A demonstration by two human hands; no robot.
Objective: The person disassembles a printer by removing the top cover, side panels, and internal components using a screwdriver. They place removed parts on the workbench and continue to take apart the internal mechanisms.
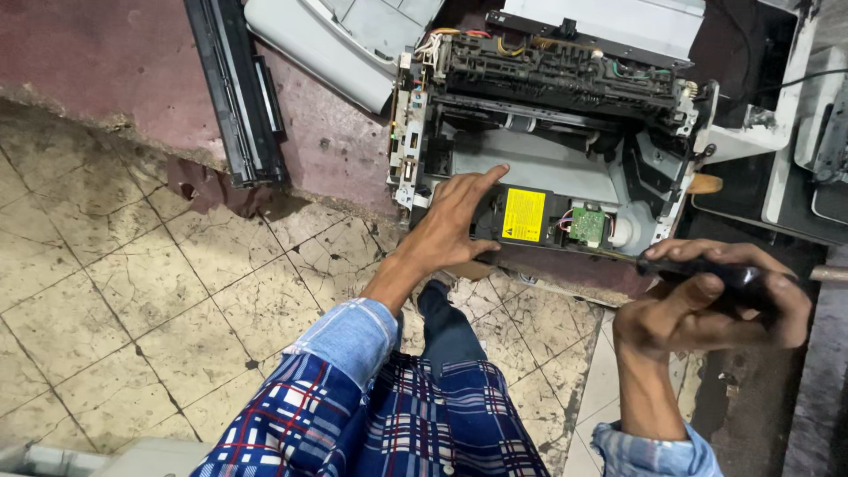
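Observation:
An opened grey printer with its covers off sits on a raised dark-red ledge ahead of me. My left hand rests flat on its front left corner, fingers spread, next to a black unit with a yellow label. A small green circuit board with coloured wires lies just right of that unit. My right hand is off to the right and closed around the dark handle of a tool whose shaft points right. My legs in plaid cloth show at the bottom.
A long black cartridge-like part lies on the ledge at the left. Light grey printer covers lean behind it. More grey machine housings stand at the right edge. Cracked, stained floor tiles fill the left.

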